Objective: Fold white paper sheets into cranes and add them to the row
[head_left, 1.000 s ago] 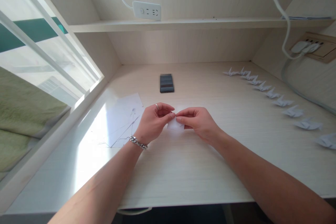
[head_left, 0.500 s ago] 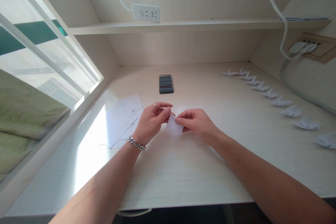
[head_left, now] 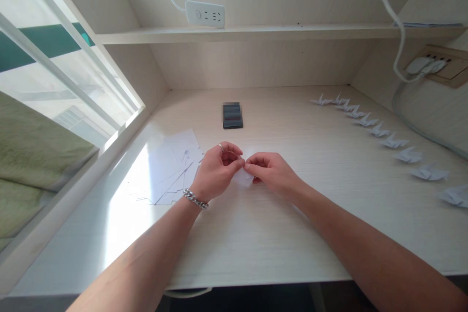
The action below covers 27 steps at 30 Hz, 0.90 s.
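Observation:
A small folded piece of white paper (head_left: 243, 178) is held between my two hands, just above the desk. My left hand (head_left: 221, 166), with a ring and a chain bracelet, pinches its upper left edge between thumb and fingers. My right hand (head_left: 272, 169) pinches the upper right side, thumb on top, its fingertips close to the left thumb. The hands cover much of the paper, so its exact fold cannot be made out. White paper sheets (head_left: 171, 156) lie flat on the desk to the left of my left hand.
Several folded paper cranes (head_left: 393, 141) stand in a slanting row along the right side of the desk (head_left: 256, 243). A dark phone-like object (head_left: 232, 115) lies beyond my hands. A white power strip (head_left: 205, 13) hangs at the shelf, and a cable (head_left: 400, 44) runs to a wall socket.
My left hand has shifted slightly right, its thumb now close to the right thumb at the paper's upper edge. Less of the paper shows. The view has tilted slightly.

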Tool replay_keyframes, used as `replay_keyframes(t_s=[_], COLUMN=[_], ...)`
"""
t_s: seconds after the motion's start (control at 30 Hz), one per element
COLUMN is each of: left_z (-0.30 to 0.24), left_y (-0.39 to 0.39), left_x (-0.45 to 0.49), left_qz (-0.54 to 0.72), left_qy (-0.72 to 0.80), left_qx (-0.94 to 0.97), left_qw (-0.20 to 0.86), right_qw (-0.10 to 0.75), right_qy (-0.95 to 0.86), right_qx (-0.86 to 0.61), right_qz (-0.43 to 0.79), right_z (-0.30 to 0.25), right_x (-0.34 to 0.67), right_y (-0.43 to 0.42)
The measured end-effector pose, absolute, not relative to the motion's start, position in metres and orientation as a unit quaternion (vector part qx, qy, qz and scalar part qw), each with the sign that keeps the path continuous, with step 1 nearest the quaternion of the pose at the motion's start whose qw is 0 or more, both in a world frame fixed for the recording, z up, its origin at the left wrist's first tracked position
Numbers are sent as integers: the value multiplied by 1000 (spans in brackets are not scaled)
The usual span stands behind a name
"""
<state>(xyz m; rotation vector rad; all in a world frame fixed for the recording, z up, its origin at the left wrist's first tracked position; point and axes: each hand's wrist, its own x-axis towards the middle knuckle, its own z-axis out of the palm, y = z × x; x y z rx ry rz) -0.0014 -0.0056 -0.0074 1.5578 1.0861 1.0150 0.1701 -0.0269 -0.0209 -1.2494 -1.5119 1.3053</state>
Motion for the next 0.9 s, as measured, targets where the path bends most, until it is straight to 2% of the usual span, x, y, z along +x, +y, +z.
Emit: replay_keyframes(t_s=[0.27,0.37,0.57,0.77,0.9], left_z=[-4,-4,-6,-7,-6], left_y=[-10,-9,-9,-8,-7], left_x=[4,4,2,2,4], left_qz=[439,446,435,470,485], left_qy=[454,460,453,464,443], left_qx=[551,533,565,532,511], left_qw=[545,552,535,530,554], right_qw=[411,399,410,389,412], right_qy=[-579,-572,-595,-579,-591], right_qx=[-468,-475,-492,-487,-481], right_qz=[526,537,485,526,500], right_z=[-18,-16,-17,-16,-14], right_x=[166,166,168,168,168], right_y=[-28,-29,-29,-28,-27])
